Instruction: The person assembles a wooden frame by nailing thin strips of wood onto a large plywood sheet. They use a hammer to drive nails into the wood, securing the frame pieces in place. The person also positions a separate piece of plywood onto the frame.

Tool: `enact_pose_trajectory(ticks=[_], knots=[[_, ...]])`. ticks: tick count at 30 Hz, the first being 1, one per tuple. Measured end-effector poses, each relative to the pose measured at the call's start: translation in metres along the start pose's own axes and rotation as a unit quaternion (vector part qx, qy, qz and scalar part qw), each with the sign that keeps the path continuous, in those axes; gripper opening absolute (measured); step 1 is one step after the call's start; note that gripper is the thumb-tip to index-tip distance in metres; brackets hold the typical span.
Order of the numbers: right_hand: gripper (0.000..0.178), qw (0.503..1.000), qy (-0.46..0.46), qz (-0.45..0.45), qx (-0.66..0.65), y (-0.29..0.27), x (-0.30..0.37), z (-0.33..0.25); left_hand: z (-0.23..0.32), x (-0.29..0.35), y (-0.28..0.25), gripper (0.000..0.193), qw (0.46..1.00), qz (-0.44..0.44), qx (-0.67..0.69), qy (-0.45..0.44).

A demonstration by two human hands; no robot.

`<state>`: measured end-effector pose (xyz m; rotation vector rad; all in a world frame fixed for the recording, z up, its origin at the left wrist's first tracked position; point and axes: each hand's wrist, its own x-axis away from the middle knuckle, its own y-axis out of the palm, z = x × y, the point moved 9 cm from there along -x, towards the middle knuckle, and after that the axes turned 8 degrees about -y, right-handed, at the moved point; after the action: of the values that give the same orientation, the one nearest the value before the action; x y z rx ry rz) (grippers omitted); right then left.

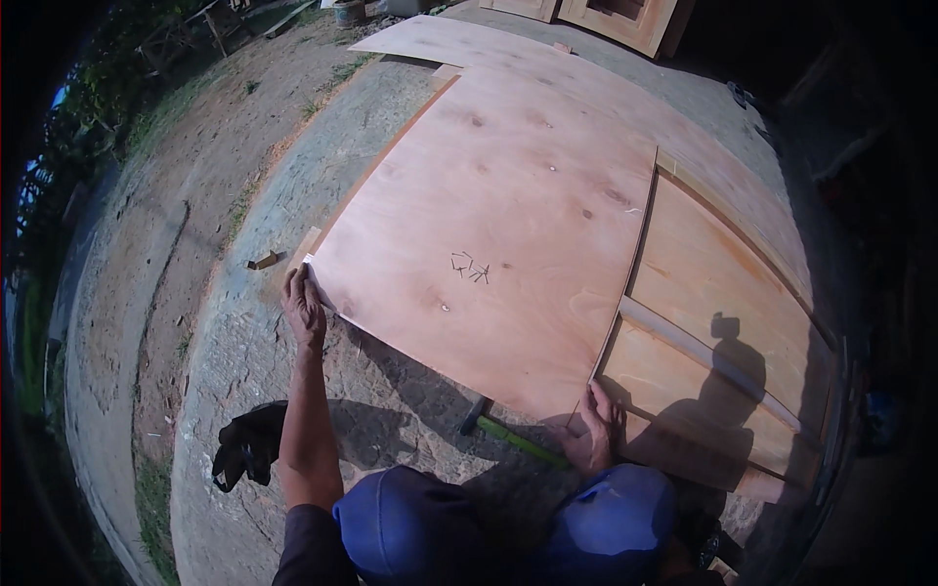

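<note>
A pinkish plywood sheet (508, 195) lies in front of me, on top of a wooden frame whose edge strip shows along its left side. My left hand (305, 311) grips the sheet's near left corner, fingers closed along the edge. At the near right corner, my right hand (598, 432) closes around the sheet's edge with the thumb up, next to the frame's slats. Several loose nails (471, 267) lie on the sheet. A hammer with a green handle (523, 445) rests on the ground by my right hand, its dark head partly in shadow.
To the right, a framed wooden panel (723, 269) with crosswise slats (718, 361) shows beside the sheet. A black bag (250, 445) and a small piece of cardboard (263, 261) lie on the concrete at left. Another plywood sheet (430, 37) extends beyond. My shadow falls across the panel.
</note>
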<state>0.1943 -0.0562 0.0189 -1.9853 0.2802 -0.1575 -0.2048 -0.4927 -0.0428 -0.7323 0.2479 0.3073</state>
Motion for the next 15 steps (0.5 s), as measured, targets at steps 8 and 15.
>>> enact_pose_trajectory(ticks=[8, 15], knots=[[0.082, 0.998, -0.053, 0.023, -0.017, -0.005, -0.007, -0.009, -0.007, -0.007, -0.010, 0.038, 0.998, -0.022, 0.059, -0.028], [0.081, 0.996, -0.074, 0.040, 0.026, 0.002, -0.005, -0.009, -0.017, -0.014, 0.001, 0.041, 0.972, -0.131, 0.186, -0.055]])
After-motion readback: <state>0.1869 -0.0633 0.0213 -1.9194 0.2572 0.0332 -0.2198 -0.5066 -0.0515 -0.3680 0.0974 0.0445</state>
